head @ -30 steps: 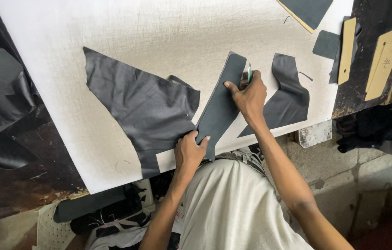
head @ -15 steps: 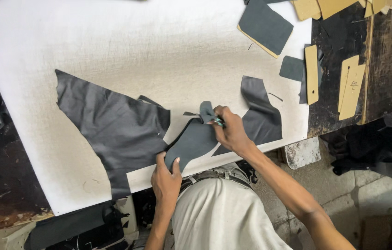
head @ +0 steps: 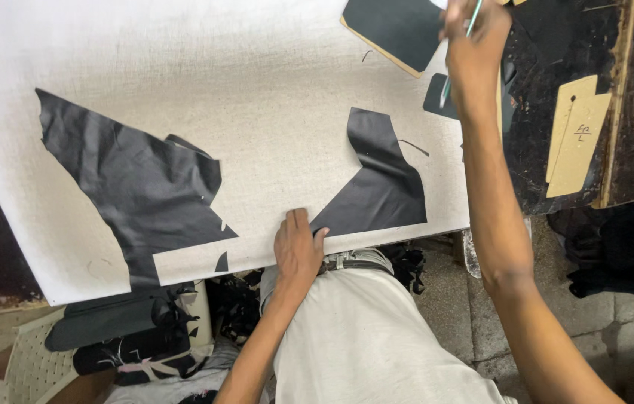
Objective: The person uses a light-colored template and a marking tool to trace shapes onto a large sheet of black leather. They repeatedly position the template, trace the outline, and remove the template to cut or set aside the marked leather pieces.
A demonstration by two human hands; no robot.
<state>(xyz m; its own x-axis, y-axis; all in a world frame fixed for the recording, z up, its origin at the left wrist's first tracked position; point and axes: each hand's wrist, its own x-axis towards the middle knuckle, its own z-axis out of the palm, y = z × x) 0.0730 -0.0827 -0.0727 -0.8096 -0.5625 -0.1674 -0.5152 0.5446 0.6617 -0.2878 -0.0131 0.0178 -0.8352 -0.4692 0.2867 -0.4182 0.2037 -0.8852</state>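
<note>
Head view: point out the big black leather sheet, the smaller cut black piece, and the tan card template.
Big black leather sheet (head: 133,183), head view, its middle.
Smaller cut black piece (head: 384,187), head view, its centre.
Tan card template (head: 575,138), head view, mid face.

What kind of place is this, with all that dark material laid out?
Probably a small leather-cutting workshop. A large ragged sheet of black leather and a smaller cut black piece lie on a white cutting board; tan cardboard templates rest on the dark bench. The right hand holds a thin green tool.
</note>
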